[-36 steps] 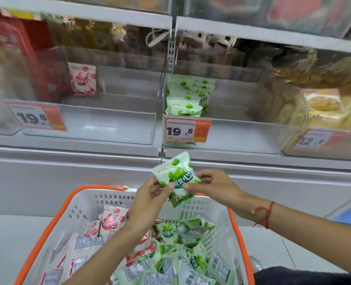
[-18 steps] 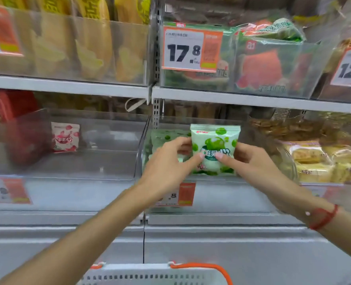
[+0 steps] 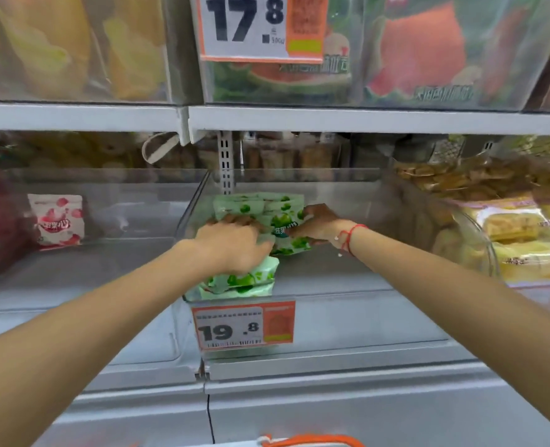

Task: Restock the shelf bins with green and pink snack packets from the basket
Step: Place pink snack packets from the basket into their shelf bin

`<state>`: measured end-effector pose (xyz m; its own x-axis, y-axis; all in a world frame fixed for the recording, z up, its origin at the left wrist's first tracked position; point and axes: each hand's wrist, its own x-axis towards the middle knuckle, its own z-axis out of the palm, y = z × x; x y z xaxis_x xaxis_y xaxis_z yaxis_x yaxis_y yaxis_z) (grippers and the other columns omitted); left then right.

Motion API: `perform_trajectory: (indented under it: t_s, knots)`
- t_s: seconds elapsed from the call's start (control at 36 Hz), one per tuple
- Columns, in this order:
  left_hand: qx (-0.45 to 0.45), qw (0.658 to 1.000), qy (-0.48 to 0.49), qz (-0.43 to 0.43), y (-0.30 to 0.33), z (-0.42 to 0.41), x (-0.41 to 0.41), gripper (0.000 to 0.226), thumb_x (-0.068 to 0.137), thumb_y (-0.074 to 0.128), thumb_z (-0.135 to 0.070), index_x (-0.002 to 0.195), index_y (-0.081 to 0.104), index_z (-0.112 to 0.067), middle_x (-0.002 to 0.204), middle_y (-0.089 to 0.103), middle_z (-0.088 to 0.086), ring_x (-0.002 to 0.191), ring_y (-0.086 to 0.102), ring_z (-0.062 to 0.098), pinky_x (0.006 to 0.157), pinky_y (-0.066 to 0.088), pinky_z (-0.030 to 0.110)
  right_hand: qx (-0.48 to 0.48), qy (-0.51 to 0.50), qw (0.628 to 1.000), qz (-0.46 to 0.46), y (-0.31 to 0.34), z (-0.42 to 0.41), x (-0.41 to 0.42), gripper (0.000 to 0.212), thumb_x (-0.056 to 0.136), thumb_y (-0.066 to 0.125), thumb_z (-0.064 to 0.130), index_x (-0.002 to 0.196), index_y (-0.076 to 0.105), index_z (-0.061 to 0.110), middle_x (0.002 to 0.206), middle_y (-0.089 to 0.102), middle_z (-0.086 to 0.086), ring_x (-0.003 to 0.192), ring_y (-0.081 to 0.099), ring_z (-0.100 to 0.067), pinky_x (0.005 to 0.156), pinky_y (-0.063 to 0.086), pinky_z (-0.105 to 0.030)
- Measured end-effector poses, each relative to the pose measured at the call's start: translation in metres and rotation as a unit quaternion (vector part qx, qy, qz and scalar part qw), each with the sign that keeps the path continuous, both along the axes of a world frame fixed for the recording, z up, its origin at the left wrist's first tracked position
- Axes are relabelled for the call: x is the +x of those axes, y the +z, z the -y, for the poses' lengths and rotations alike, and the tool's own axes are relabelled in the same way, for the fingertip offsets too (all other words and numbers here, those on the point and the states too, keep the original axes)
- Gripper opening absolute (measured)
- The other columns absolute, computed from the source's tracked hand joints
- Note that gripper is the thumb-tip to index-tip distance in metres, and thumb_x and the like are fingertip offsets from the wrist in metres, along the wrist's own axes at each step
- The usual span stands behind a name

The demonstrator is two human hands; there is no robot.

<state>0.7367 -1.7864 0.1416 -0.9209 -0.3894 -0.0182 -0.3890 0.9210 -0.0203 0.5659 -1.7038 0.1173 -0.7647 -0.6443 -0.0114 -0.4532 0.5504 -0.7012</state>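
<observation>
— Where are your hands right now?

— Both are inside the clear plastic shelf bin in the middle of the lower shelf. My left hand is curled over the left edge of a green-and-white snack packet, and my right hand, the one with the red string bracelet at the wrist, grips its right edge with bent fingers. So the packet is held between the two hands.

— And where does that packet sit?

— It stands roughly upright at the left end of the bin, in front of the other green packets stacked at the back. Nearer to me, below my left hand, more green packets lie flat against the bin's front wall.

— What marks the bin?

— A white and orange price tag reading 19.8 is fixed to its front, just under the flat packets.

— Any pink ones up there?

— One pink-and-white snack packet stands alone at the left end of the neighbouring clear bin, well apart from my hands.

— And the basket?

— Only a strip of its orange rim shows at the near bottom edge, below my arms.

— What else is around?

— To the right, a bin of yellow wrapped cakes. On the shelf above, a 17.8 price tag with blurred watermelon-printed bags behind it.
</observation>
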Motion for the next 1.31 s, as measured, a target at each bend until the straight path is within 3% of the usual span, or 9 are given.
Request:
perform_trajectory:
  t_s: [0.22, 0.42, 0.53, 0.69, 0.78, 0.83, 0.94, 1.14, 1.31]
  knots:
    - [-0.086, 0.994, -0.070, -0.016, 0.011, -0.001, -0.032, 0.040, 0.099, 0.030, -0.036, 0.130, 0.049, -0.020, 0.142, 0.039, 0.005, 0.132, 0.029, 0.024, 0.108, 0.024, 0.037, 0.124, -0.063, 0.958, -0.251, -0.007, 0.006, 0.007, 0.062, 0.080, 0.068, 0.053, 0.120, 0.050, 0.010, 0.120, 0.058, -0.011, 0.110, 0.057, -0.031, 0.078, 0.040, -0.032]
    - [-0.103, 0.987, -0.065, 0.105, 0.008, 0.008, -0.065, 0.047, 0.097, 0.029, -0.042, 0.139, 0.044, -0.026, 0.148, 0.035, 0.000, 0.137, 0.026, 0.023, 0.112, 0.023, 0.040, 0.020, -0.034, 0.998, 0.048, -0.014, 0.011, -0.007, 0.032, 0.081, 0.075, 0.029, 0.097, 0.061, 0.005, 0.085, 0.069, -0.010, 0.063, 0.067, -0.019, 0.063, 0.060, -0.029]
    - [-0.095, 0.987, -0.025, 0.130, 0.004, 0.005, -0.072, 0.060, 0.095, 0.030, -0.051, 0.147, 0.029, -0.022, 0.153, 0.027, 0.004, 0.141, 0.023, 0.025, 0.114, 0.024, 0.038, -0.044, -0.018, 0.972, 0.230, -0.011, 0.004, -0.007, 0.028, 0.081, 0.072, 0.008, 0.106, 0.060, 0.002, 0.104, 0.067, -0.015, 0.076, 0.067, -0.018, 0.062, 0.059, -0.023]
    - [-0.060, 0.988, 0.006, 0.144, 0.003, 0.007, -0.076, 0.064, 0.093, 0.033, -0.054, 0.148, 0.027, -0.021, 0.154, 0.027, 0.007, 0.142, 0.023, 0.026, 0.115, 0.023, 0.040, -0.006, 0.005, 0.965, 0.263, -0.004, -0.001, -0.004, 0.023, 0.087, 0.063, 0.011, 0.109, 0.054, 0.008, 0.092, 0.060, -0.007, 0.074, 0.063, -0.015, 0.073, 0.051, -0.022]
    - [-0.020, 0.990, -0.002, 0.141, 0.012, 0.004, -0.068, 0.051, 0.097, 0.035, -0.045, 0.143, 0.038, -0.022, 0.145, 0.039, 0.008, 0.129, 0.040, 0.027, 0.106, 0.036, 0.037, 0.019, 0.004, 0.971, 0.236, 0.003, -0.006, -0.001, 0.022, 0.090, 0.063, 0.015, 0.109, 0.055, 0.009, 0.091, 0.060, -0.006, 0.074, 0.062, -0.014, 0.076, 0.050, -0.023]
    - [-0.010, 0.992, -0.025, 0.122, 0.018, 0.000, -0.060, 0.042, 0.100, 0.032, -0.037, 0.136, 0.047, -0.023, 0.137, 0.048, 0.006, 0.117, 0.047, 0.025, 0.098, 0.040, 0.034, 0.035, 0.000, 0.976, 0.216, 0.008, -0.013, 0.003, 0.022, 0.091, 0.062, 0.015, 0.111, 0.056, 0.008, 0.097, 0.063, -0.008, 0.075, 0.062, -0.015, 0.079, 0.051, -0.025]
    - [-0.017, 0.996, -0.068, 0.061, 0.024, -0.002, -0.043, 0.040, 0.099, 0.032, -0.035, 0.134, 0.051, -0.030, 0.143, 0.046, 0.002, 0.125, 0.045, 0.026, 0.104, 0.038, 0.036, 0.054, 0.005, 0.985, 0.163, 0.021, -0.032, 0.020, 0.027, 0.093, 0.057, 0.016, 0.117, 0.058, 0.003, 0.118, 0.064, -0.014, 0.096, 0.065, -0.023, 0.088, 0.050, -0.030]
    - [0.000, 0.987, -0.108, -0.122, 0.031, -0.028, 0.024, 0.039, 0.096, 0.046, -0.032, 0.135, 0.050, -0.031, 0.141, 0.050, 0.001, 0.130, 0.041, 0.025, 0.104, 0.036, 0.039, -0.061, 0.001, 0.998, -0.018, 0.031, -0.081, 0.069, 0.027, 0.087, 0.066, 0.018, 0.111, 0.059, 0.010, 0.092, 0.063, -0.002, 0.089, 0.061, -0.018, 0.081, 0.051, -0.030]
    - [0.018, 0.937, -0.105, -0.332, 0.011, -0.071, 0.098, 0.024, 0.094, 0.051, -0.030, 0.115, 0.063, -0.031, 0.118, 0.063, -0.013, 0.113, 0.050, 0.013, 0.092, 0.034, 0.030, -0.170, 0.054, 0.978, -0.112, 0.035, -0.122, 0.146, 0.011, 0.083, 0.071, 0.018, 0.085, 0.062, 0.026, 0.072, 0.064, 0.005, 0.066, 0.057, -0.007, 0.068, 0.048, -0.021]
